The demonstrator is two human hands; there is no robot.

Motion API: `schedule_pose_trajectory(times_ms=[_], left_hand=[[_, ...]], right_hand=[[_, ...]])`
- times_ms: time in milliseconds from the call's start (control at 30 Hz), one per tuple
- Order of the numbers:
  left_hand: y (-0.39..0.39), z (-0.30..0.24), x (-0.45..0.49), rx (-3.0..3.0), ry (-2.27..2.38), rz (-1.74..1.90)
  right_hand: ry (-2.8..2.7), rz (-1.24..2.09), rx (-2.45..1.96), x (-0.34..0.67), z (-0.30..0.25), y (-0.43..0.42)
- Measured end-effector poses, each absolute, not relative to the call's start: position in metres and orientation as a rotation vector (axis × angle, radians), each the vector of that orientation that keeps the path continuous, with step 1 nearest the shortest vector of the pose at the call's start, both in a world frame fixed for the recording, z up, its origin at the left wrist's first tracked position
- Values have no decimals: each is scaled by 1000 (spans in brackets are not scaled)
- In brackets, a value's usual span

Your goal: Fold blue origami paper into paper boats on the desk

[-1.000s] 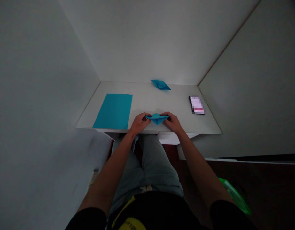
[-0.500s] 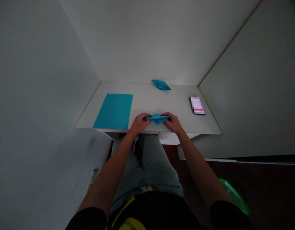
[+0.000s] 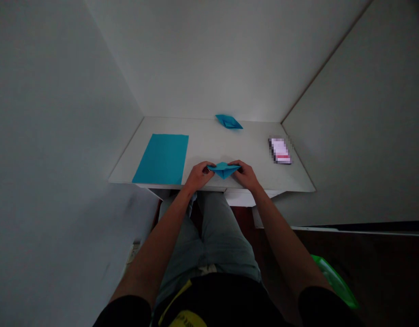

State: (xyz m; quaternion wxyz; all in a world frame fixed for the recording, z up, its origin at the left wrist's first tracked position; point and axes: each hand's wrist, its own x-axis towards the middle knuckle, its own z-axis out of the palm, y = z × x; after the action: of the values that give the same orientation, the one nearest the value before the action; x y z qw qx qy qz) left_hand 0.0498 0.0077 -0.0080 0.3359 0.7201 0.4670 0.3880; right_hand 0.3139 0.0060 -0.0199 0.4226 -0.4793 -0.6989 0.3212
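Near the front edge of the white table point(image 3: 209, 150), I hold a folded blue paper boat point(image 3: 224, 170) between both hands. My left hand point(image 3: 199, 175) pinches its left tip, and my right hand point(image 3: 244, 173) grips the right tip, each with thumb and fingers closed on the paper. The boat's middle bulges toward me in a point. Behind it, by the back wall, a second blue paper boat point(image 3: 229, 121) lies on the table. To the left of my left hand is a flat blue sheet of paper point(image 3: 162, 159).
A phone point(image 3: 280, 151) with a blurred, lit screen lies at the right of the table. Walls close in the table at the left, back and right. On the dark floor at lower right is a bright green object point(image 3: 335, 280), partly hidden by my arm.
Almost nothing differs. The whole view has shifted very slightly, while both hands keep the same hold on the paper boat.
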Motion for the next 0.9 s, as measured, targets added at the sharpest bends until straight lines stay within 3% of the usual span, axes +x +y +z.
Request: schedule_pose_trajectory(times_ms=[900], left_hand=[[7, -10, 50, 1890, 1235, 1005]], right_hand=[[-1741, 795, -1184, 314, -24, 6]])
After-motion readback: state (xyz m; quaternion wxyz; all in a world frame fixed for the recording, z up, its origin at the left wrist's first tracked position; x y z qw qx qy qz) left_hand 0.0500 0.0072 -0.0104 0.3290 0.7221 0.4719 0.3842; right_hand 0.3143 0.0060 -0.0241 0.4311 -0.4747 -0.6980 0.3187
